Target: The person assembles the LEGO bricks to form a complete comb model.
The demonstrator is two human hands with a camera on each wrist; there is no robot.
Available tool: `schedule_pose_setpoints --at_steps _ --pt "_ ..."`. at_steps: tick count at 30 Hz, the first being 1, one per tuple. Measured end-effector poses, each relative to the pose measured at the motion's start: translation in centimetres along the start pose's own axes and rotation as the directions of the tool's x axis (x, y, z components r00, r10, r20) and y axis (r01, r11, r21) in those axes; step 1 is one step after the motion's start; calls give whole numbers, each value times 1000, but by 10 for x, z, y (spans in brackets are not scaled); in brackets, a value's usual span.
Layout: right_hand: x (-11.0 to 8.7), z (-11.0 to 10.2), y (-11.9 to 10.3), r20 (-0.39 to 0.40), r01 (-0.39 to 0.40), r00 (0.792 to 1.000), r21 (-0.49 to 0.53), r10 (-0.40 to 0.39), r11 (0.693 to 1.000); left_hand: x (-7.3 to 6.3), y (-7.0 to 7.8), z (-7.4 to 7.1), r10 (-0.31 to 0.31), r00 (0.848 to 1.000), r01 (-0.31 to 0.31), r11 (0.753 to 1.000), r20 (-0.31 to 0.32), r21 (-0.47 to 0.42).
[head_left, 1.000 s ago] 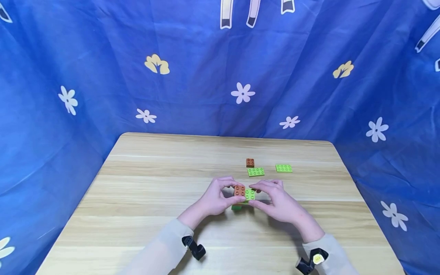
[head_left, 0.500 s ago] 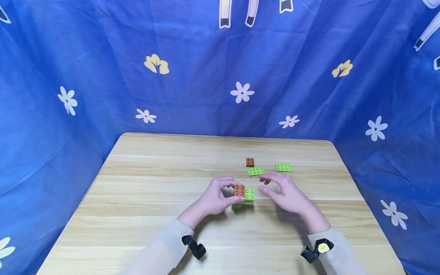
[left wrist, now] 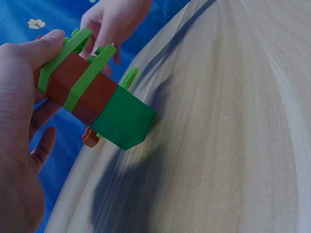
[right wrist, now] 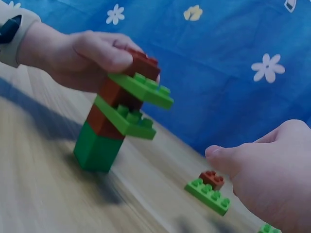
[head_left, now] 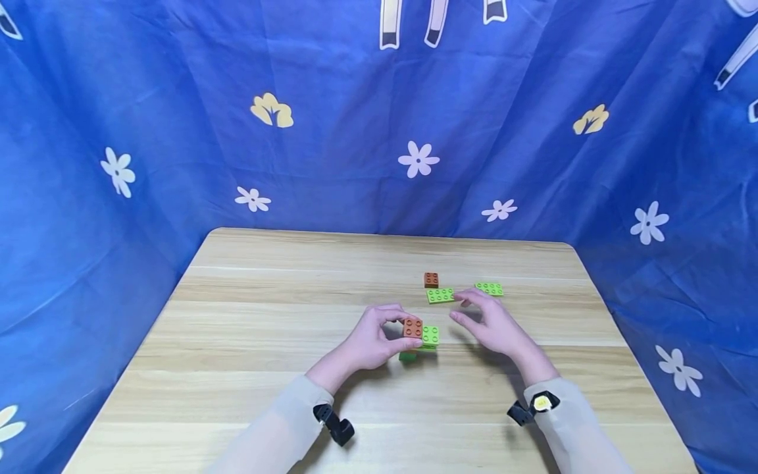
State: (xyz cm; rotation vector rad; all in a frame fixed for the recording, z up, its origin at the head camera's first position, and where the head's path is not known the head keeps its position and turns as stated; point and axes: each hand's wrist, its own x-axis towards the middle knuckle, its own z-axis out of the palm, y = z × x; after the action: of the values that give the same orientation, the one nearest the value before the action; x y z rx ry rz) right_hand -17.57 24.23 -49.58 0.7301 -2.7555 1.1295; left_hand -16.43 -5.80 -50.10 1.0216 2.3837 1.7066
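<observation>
My left hand (head_left: 373, 339) grips the top brown building brick (head_left: 412, 328) of a stack between thumb and fingers. Below it, in the right wrist view, light green plates (right wrist: 127, 122) alternate with brown bricks and stick out to one side. A dark green block (right wrist: 98, 147) forms the base; whether it touches the table I cannot tell. My right hand (head_left: 494, 322) holds nothing, its thumb and fingers apart. It is over the table to the right of the stack, its fingertips near a loose light green plate (head_left: 441, 295).
Behind that plate lies a loose brown brick (head_left: 431, 280). Another light green plate (head_left: 489, 288) is farther right, partly covered by the right hand in the head view. The wooden table (head_left: 284, 289) ends at a blue patterned curtain (head_left: 331, 164).
My right hand has come off the light green plate on the stack and moved right and forward, toward the loose pieces. The left hand and the stack have stayed in place.
</observation>
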Motion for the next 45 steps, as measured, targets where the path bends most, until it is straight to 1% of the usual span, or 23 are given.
schedule_pose_setpoints --at_steps 6,11,15,23,26,31,36,45 --pt "9 10 17 -4 -38 999 15 38 999 0 0 -2 -2 1000 2 1000 3 15" --pt "17 16 27 -18 -57 998 -14 56 998 -1 0 -2 1 1000 -1 1000 4 19" --pt "22 20 34 -19 -71 997 -38 70 997 0 0 -2 7 1000 -7 1000 9 30" --pt "30 28 44 -18 -100 995 -48 99 994 1 1 -2 22 1000 -22 999 3 33" --pt "33 31 47 -27 -91 996 -52 89 995 1 1 -2 18 1000 -18 999 7 40" --pt "36 35 49 -31 -68 997 -67 66 995 -1 0 -2 11 1000 -11 999 5 48" --pt "36 36 45 -25 -85 996 -87 83 993 -1 -1 -1 10 1000 -10 999 5 34" --pt "32 42 42 -26 -86 996 -114 83 990 -3 -2 -1 14 1000 -14 999 1 31"
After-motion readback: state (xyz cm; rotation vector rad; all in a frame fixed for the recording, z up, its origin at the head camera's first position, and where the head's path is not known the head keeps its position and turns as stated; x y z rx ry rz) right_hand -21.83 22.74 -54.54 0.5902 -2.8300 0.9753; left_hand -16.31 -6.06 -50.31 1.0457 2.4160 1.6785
